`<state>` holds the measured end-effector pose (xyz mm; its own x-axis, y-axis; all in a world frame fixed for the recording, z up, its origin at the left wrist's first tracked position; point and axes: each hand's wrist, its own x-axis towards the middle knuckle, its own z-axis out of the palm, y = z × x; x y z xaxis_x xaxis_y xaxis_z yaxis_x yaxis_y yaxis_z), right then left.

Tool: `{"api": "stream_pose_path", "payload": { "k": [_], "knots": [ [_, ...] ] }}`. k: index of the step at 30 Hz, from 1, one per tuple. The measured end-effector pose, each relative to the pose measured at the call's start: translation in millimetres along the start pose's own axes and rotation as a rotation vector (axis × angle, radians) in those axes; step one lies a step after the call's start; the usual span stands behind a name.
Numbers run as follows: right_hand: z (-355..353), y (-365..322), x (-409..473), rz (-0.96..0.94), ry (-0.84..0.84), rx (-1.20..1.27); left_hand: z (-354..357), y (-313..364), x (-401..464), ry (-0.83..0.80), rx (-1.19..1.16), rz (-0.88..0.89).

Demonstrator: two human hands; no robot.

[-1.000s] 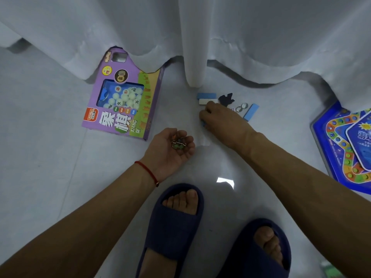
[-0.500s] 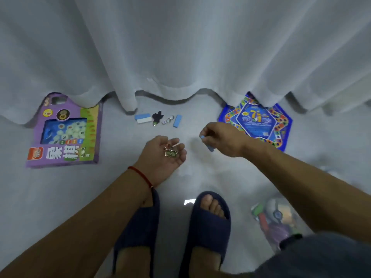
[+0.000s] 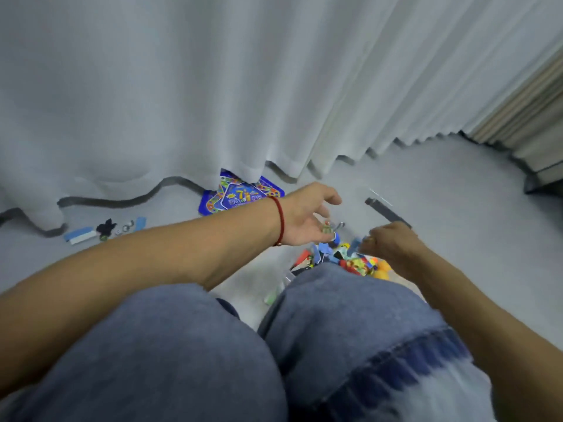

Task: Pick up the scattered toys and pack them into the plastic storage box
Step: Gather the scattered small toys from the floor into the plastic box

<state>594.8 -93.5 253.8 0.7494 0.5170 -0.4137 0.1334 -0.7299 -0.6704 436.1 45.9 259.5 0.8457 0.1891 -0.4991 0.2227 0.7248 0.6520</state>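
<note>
Small toys [image 3: 329, 229] spilling from left grip [image 3: 307, 216] — seemingly over storage box [image 3: 335, 257].

Left hand [image 3: 304, 216], red cord bracelet [image 3: 280, 220] on wrist, fingers [image 3: 330, 197] spread, palm tipped over toy pile [image 3: 344, 258]; small greenish figure [image 3: 327, 229] and metal bit at fingertips, contact unclear. Right hand [image 3: 388, 243] just right of left fingers, curled, pinching blue piece [image 3: 355, 244] above pile. Storage box walls not discernible. Dark bar [image 3: 387, 212] beyond right fingers. Blue board game [image 3: 240, 194] behind left wrist, part under white curtain [image 3: 213, 86]. Blue and white blocks [image 3: 79, 234], black piece [image 3: 106, 227] far left of fingers on grey floor [image 3: 457, 208]. Denim knees [image 3: 213, 360] in foreground.
</note>
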Motion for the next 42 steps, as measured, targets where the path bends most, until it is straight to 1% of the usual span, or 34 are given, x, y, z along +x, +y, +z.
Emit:
{"api": "stream_pose_path", "payload": {
  "k": [3, 6, 9, 11, 14, 16, 18, 20, 21, 23, 25, 28, 30, 32, 35, 38, 40, 42],
  "knots": [
    [-8.2, 12.9, 0.1, -0.025, 0.077, 0.123, 2.8, -4.0, 1.5, 0.105, 0.05, 0.065],
    [6.6, 7.2, -6.6, -0.038, 0.065, 0.213, -28.4, -7.8, -7.7, 0.251, 0.052, 0.155],
    [38.9, -13.6, -11.2, -0.149, -0.004, 0.242, -77.2, -16.4, -28.4, 0.376, 0.067, 0.161],
    [69.4, -34.3, -14.8, -0.232, -0.11, 0.225, -116.6, -26.0, -45.6, 0.503, 0.075, 0.166],
    [131.0, -62.7, -16.8, -0.344, -0.329, 0.09, -179.6, -49.0, -76.3, 0.736, 0.036, 0.163],
    [180.1, -72.9, -15.8, -0.43, -0.457, -0.077, -219.0, -67.6, -95.4, 0.879, -0.023, 0.131],
    [231.0, -75.4, -9.8, -0.567, -0.532, -0.299, -256.0, -89.0, -110.8, 1.027, -0.065, 0.073],
    [279.2, -75.5, -0.8, -0.696, -0.598, -0.533, -290.0, -111.0, -122.8, 1.164, -0.009, 0.036],
    [301.0, -75.9, 5.2, -0.734, -0.632, -0.635, -305.5, -119.9, -126.2, 1.213, 0.069, 0.032],
    [340.3, -78.9, 18.5, -0.792, -0.661, -0.79, -327.7, -131.6, -130.2, 1.26, 0.242, 0.015],
    [376.0, -83.9, 31.7, -0.873, -0.625, -0.866, -349.0, -133.8, -129.5, 1.296, 0.459, -0.011],
    [423.9, -89.8, 49.9, -0.954, -0.567, -0.886, -387.6, -127.1, -116.9, 1.354, 0.831, 0.01],
    [450.2, -93.2, 59.9, -0.968, -0.538, -0.866, -411.0, -119.0, -106.2, 1.371, 1.024, -0.013],
    [471.5, -97.3, 68.5, -0.956, -0.51, -0.834, -429.3, -111.2, -95.2, 1.326, 1.171, -0.05],
    [497.7, -101.6, 80.2, -0.958, -0.435, -0.801, -446.9, -99.7, -80.7, 1.226, 1.272, -0.145],
    [519.9, -101.5, 87.8, -1.028, -0.359, -0.779, -458.5, -92.2, -68.1, 1.24, 1.344, -0.192],
    [530.4, -98.8, 91.8, -1.088, -0.325, -0.815, -461.9, -91.2, -63.8, 1.289, 1.349, -0.149],
    [536.2, -95.1, 95.8, -1.155, -0.301, -0.839, -463.6, -94.5, -63.0, 1.318, 1.344, -0.051]
  ]
}}
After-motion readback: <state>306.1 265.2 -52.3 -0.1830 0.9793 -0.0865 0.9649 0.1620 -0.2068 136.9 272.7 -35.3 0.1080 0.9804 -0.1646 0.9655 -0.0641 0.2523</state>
